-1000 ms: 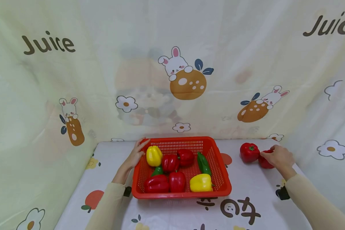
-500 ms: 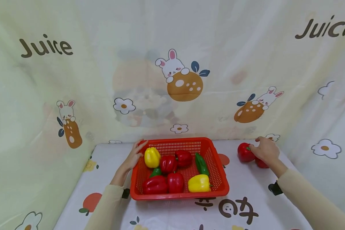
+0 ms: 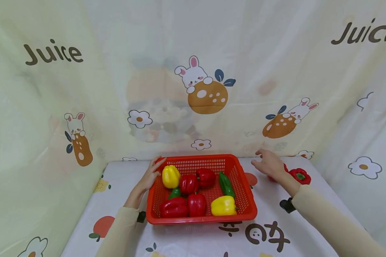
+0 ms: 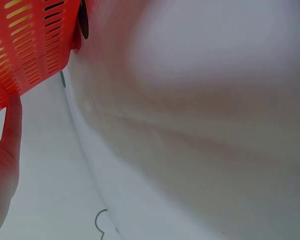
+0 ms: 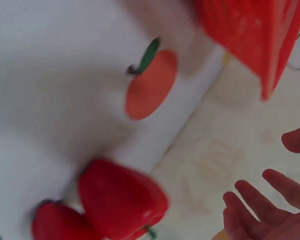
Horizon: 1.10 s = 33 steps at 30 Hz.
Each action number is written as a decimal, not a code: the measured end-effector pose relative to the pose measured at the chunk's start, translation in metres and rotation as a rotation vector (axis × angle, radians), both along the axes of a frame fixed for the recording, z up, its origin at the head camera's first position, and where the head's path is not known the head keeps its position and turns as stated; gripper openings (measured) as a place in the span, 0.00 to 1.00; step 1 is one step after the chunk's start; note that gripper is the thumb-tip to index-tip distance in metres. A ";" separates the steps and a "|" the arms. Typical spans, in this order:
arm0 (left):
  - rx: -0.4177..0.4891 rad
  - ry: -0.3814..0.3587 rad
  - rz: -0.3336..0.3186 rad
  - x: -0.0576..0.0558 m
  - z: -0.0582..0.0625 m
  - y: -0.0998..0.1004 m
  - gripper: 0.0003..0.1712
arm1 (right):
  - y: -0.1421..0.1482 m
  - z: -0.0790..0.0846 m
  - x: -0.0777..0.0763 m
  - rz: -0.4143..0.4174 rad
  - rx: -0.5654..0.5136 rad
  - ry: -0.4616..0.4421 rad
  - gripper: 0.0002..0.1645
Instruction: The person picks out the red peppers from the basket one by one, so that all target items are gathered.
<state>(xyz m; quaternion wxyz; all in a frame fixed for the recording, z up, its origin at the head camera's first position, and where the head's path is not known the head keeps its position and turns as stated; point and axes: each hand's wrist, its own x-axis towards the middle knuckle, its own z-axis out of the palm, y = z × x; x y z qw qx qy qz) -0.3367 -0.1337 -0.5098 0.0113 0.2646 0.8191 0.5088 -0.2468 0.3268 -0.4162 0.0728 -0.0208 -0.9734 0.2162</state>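
A red plastic basket (image 3: 202, 220) holds red, yellow and green peppers. My left hand (image 3: 150, 176) rests at its back left corner, fingers extended over the rim; in the left wrist view a straight finger (image 4: 13, 122) touches the slotted wall. My right hand (image 3: 270, 165) is raised between the basket and two red bell peppers, one (image 3: 300, 176) in full sight and the other (image 5: 122, 200) mostly hidden behind the hand in the head view. The right wrist view shows its fingers spread and holding nothing.
Inside the basket lie a yellow pepper (image 3: 171, 177) at the back left, another yellow pepper (image 3: 223, 206) at the front right, and a long green pepper (image 3: 226, 185) along the right side. A printed curtain (image 3: 167, 85) hangs behind the table.
My right hand has left the two red peppers on the right and moved left, toward the basket, carrying nothing. The left hand stays at the basket's corner.
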 end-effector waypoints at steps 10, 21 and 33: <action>0.005 0.007 0.002 0.002 0.007 -0.001 0.38 | -0.063 0.008 -0.016 0.191 -0.032 -0.031 0.29; 0.031 -0.018 -0.001 0.004 0.012 -0.003 0.36 | -0.132 0.012 -0.032 0.388 0.012 -0.153 0.33; 0.023 -0.035 -0.013 0.014 0.022 0.003 0.35 | -0.160 -0.014 -0.040 0.359 0.012 -0.294 0.36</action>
